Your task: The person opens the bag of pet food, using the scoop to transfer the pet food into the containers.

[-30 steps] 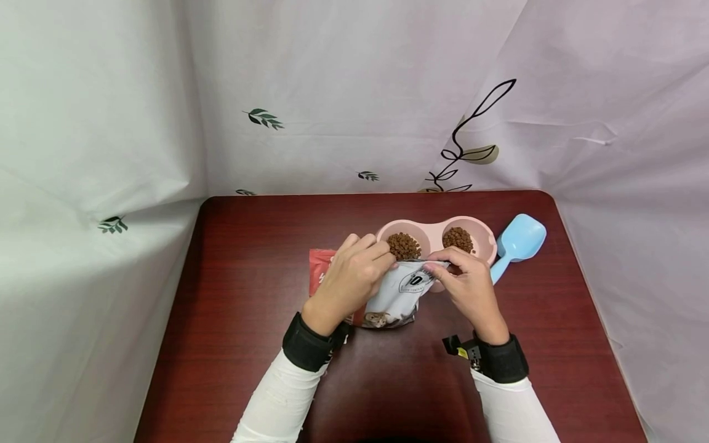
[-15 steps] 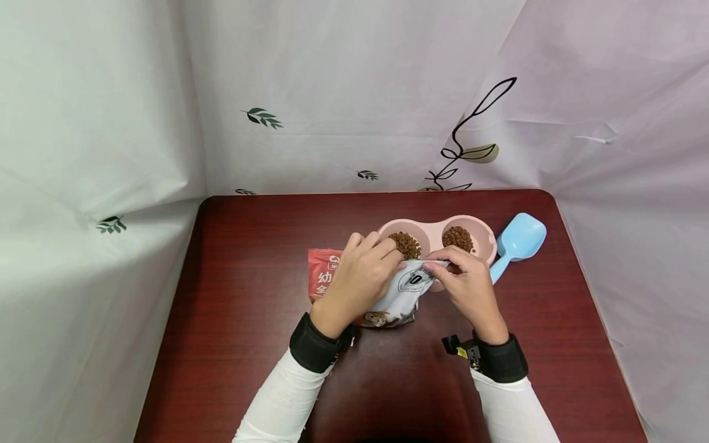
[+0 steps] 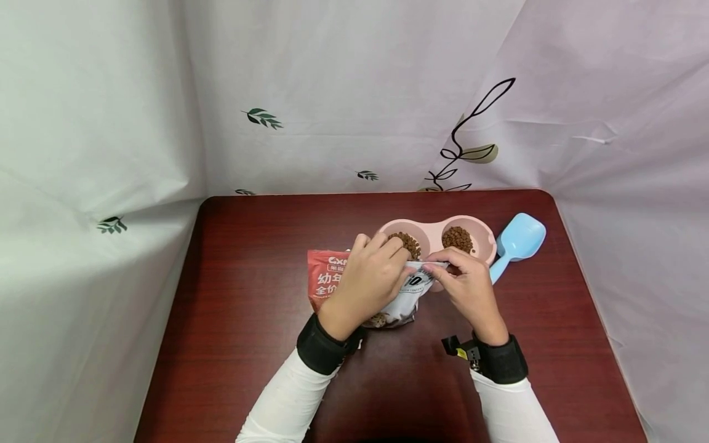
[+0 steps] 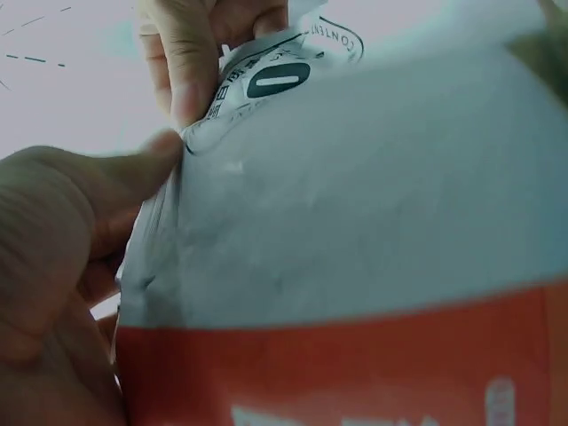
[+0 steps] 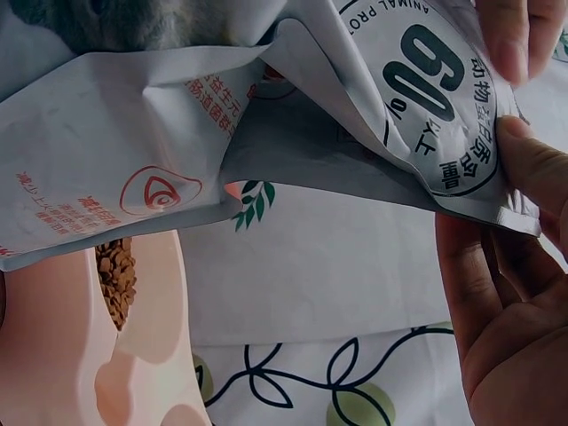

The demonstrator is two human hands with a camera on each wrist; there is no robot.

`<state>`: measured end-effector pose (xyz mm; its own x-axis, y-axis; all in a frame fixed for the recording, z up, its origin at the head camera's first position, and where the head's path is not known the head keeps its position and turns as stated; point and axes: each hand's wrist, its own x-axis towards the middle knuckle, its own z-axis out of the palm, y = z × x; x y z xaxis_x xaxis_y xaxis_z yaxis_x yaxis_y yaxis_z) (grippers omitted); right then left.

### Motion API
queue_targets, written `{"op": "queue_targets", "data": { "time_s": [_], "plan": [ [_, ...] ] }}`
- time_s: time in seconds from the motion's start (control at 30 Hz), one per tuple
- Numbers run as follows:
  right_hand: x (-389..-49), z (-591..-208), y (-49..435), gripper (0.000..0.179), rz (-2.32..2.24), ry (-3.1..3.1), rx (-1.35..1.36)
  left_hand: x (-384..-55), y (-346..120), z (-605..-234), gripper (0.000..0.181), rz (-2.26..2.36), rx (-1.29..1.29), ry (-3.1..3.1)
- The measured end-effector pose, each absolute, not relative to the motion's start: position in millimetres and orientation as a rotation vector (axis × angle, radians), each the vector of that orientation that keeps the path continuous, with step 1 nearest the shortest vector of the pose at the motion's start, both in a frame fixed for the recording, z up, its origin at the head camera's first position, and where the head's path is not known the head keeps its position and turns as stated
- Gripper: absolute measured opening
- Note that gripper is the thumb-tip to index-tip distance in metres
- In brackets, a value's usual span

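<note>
A red and white pet food bag lies crosswise in front of the pink double bowl. My left hand pinches its top edge, thumb on the near side, as the left wrist view shows on the bag's white panel. At the bag's right corner, my right hand pinches the same edge between thumb and fingers. Both hands are close together along that edge. Brown kibble sits in each bowl; my left fingers partly cover the view of the left one.
A light blue scoop lies right of the bowl, its handle pointing toward my right hand. Everything rests on a dark red wooden table. Behind it hangs a pale cloth with leaf prints.
My left hand has slid rightward along the bag's top edge toward my right hand, uncovering more of the bag's red part. My right hand has stayed in place.
</note>
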<state>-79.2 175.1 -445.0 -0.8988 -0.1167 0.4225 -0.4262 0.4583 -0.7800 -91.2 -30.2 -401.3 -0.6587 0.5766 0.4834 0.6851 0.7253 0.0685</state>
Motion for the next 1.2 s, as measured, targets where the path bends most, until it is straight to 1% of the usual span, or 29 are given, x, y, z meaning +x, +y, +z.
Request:
{"op": "queue_targets", "data": {
  "time_s": [0.37,0.53,0.63,0.73,0.93,1.03,1.13,1.2],
  "plan": [
    [-79,-445,174,0.013,1.429,-2.371,0.502,-93,-25,-404,0.015,-0.487,-0.968,-2.435],
    [-77,-442,175,0.011,1.444,-2.419,0.481,-92,-25,-404,0.015,-0.457,-0.961,-2.443],
    [-74,-440,178,0.01,1.429,-2.477,0.479,-89,-26,-402,0.018,-0.393,-0.965,-2.461],
    [-70,-439,182,0.012,1.422,-2.528,0.54,-82,-30,-399,0.022,-0.32,-0.975,-2.457],
    [-60,-439,191,0.022,1.553,-2.532,0.73,-65,-47,-391,0.03,-0.209,-0.967,-2.457],
    [-56,-439,197,0.026,1.625,-2.489,0.785,-56,-58,-384,0.029,-0.274,-0.974,-2.489],
    [-54,-440,206,0.027,1.625,-2.46,0.764,-49,-75,-378,0.024,-0.443,-0.95,-2.501],
    [-54,-441,214,0.026,1.654,-2.447,0.683,-46,-89,-376,0.024,-0.572,-0.911,-2.472]
  ]
}}
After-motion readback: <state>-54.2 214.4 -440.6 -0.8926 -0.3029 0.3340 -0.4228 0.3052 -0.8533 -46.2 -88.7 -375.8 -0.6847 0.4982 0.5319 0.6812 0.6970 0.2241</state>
